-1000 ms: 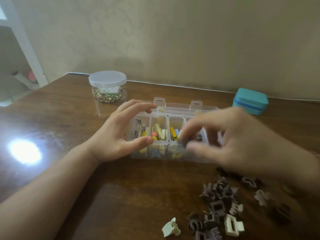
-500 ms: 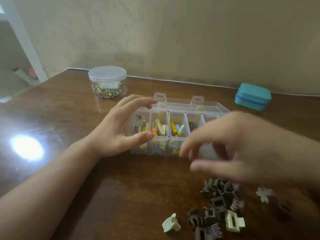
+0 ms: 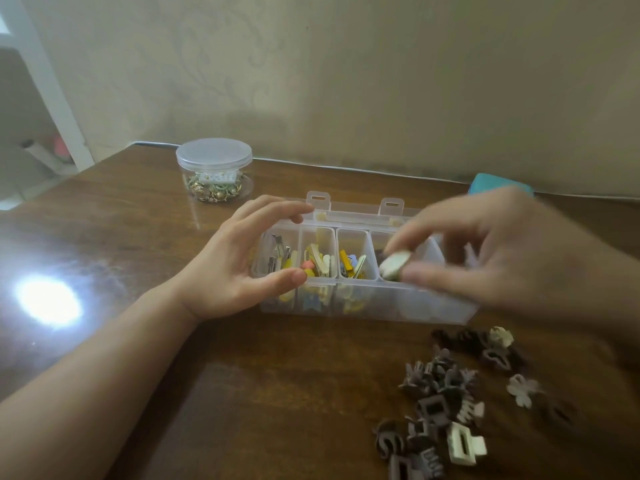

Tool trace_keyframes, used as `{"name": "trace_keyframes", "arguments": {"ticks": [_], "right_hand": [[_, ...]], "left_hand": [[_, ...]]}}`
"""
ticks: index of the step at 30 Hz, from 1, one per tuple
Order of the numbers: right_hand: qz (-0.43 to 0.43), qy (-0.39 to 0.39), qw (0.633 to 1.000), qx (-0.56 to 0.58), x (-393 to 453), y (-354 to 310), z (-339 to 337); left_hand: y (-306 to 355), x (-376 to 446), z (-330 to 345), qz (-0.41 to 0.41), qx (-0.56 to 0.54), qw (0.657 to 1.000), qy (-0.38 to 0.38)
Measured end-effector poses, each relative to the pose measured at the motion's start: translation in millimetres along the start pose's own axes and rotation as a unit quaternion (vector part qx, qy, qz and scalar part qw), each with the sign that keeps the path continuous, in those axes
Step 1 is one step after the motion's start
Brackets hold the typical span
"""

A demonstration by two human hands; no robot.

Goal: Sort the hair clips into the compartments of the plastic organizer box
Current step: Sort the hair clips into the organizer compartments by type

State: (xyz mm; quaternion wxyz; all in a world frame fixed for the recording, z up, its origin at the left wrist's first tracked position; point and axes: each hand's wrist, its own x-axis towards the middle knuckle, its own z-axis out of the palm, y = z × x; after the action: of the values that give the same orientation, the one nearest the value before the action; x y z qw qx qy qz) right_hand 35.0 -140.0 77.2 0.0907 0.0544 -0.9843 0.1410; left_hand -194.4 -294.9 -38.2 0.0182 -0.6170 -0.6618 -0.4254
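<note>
Two hands work over a dark brown wooden bench [image 3: 145, 258], whose glossy top carries a bright white glare at the left edge of the frame. Behind it rises a beige wall [image 3: 346, 71] with a faint leafy pattern, and a white door frame [image 3: 45, 88] stands at the upper left.

At mid-frame sits the clear plastic organizer box [image 3: 363, 303], lid open toward the wall, its left compartments holding yellow, blue and metal clips. The left hand [image 3: 239, 265] cups the box's left end, fingers over the far rim and thumb against the near wall. The right hand [image 3: 491, 247], blurred, pinches a cream hair clip [image 3: 394, 265] between thumb and fingers above the fourth compartment from the left.

A loose pile of hair clips [image 3: 446, 407], mostly brown with a few cream ones, lies on the bench at the lower right, just in front of the box. A round lidded jar [image 3: 214, 169] of small gold pieces stands behind the box to the left, and a teal case [image 3: 485, 183] peeks out behind the right hand.
</note>
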Motion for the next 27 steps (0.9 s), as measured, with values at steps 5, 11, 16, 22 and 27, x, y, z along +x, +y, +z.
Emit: {"name": "trace_keyframes", "arguments": {"ticks": [5,11,16,22,27], "right_hand": [[0.107,0.015,0.991,-0.083,-2,44,5],[0.085,0.021,0.992,-0.091,-2,43,1],[0.043,-0.126,0.984,-0.120,-9,15,10],[-0.001,-0.187,0.967,-0.172,-9,0,42],[-0.003,-0.160,0.976,-0.148,-5,6,35]], "left_hand": [[0,0,1,0.003,-0.002,1.000,0.002],[1,1,0,0.005,-0.001,1.000,0.000],[2,1,0,0.005,-0.005,1.000,0.001],[2,1,0,0.006,-0.003,1.000,0.004],[2,0,0,0.005,-0.005,1.000,0.002]]}}
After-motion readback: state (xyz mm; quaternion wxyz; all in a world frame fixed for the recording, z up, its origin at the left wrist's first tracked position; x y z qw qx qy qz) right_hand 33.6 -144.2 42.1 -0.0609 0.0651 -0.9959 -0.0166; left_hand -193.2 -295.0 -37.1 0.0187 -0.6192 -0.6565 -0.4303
